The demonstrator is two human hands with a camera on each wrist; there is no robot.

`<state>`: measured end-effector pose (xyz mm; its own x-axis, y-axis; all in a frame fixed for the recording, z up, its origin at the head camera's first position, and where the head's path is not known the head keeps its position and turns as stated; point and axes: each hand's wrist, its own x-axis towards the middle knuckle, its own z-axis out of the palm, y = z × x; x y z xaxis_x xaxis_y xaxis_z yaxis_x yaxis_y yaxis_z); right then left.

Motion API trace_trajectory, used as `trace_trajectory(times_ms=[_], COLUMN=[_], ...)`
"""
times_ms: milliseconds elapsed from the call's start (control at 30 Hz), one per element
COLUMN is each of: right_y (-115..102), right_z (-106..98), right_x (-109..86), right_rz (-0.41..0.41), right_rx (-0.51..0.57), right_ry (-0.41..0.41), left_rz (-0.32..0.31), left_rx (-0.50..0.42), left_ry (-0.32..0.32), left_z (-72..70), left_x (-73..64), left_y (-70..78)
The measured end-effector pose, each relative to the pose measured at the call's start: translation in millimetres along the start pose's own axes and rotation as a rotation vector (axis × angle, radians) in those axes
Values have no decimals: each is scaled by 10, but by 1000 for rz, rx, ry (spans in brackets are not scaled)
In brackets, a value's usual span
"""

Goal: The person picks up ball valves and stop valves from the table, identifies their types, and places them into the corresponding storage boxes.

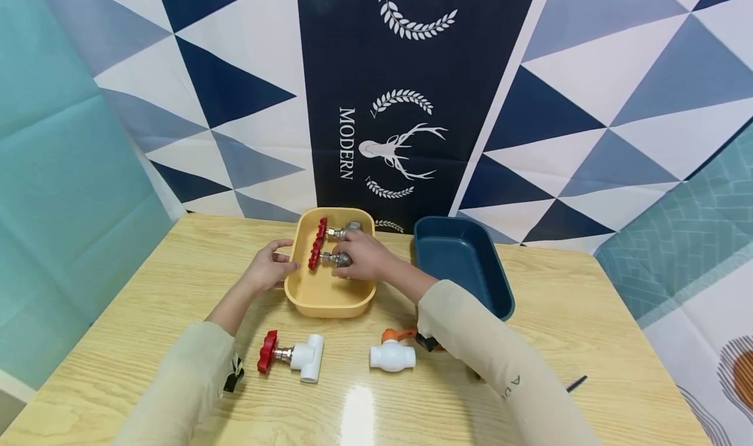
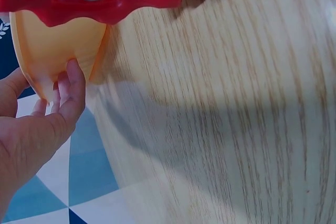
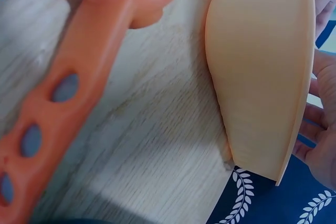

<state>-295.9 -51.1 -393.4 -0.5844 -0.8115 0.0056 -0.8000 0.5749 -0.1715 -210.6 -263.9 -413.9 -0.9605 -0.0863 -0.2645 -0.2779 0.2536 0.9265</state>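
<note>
A yellow bin [image 1: 329, 310] stands at the back of the table. Its left rim is gripped by my left hand [image 1: 267, 266], the thumb over the edge and the fingers outside. Inside the bin lie two metal valves with red handwheels, an upper one [image 1: 322, 229] and a lower one [image 1: 315, 255], side by side with wheels to the left. My right hand [image 1: 370, 255] reaches in from the right and holds the lower valve by its grey body, largely covering it. In the right wrist view the bin wall [image 3: 257, 77] hides what those fingers hold.
A dark blue bin [image 1: 453, 256] stands to the right. In front lie a white tee valve [image 1: 307, 356] with a red handwheel and a white ball valve [image 1: 392, 356] with an orange handle. Something partly hidden lies under my right sleeve. A thin dark stick [image 1: 576, 384] lies at right.
</note>
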Motion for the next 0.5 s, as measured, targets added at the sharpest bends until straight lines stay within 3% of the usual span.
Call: trace_trajectory(times_ms=[200, 500], right_y=[-29, -84], right_z=[-20, -36], right_x=[-91, -177], right_rz=[-5, 50], right_rx=[74, 310], right_ry=[48, 80], left_rz=[-5, -8], left_rx=[7, 16], left_ry=[3, 7], left_z=[11, 15], left_x=[19, -3], left_y=[-1, 9])
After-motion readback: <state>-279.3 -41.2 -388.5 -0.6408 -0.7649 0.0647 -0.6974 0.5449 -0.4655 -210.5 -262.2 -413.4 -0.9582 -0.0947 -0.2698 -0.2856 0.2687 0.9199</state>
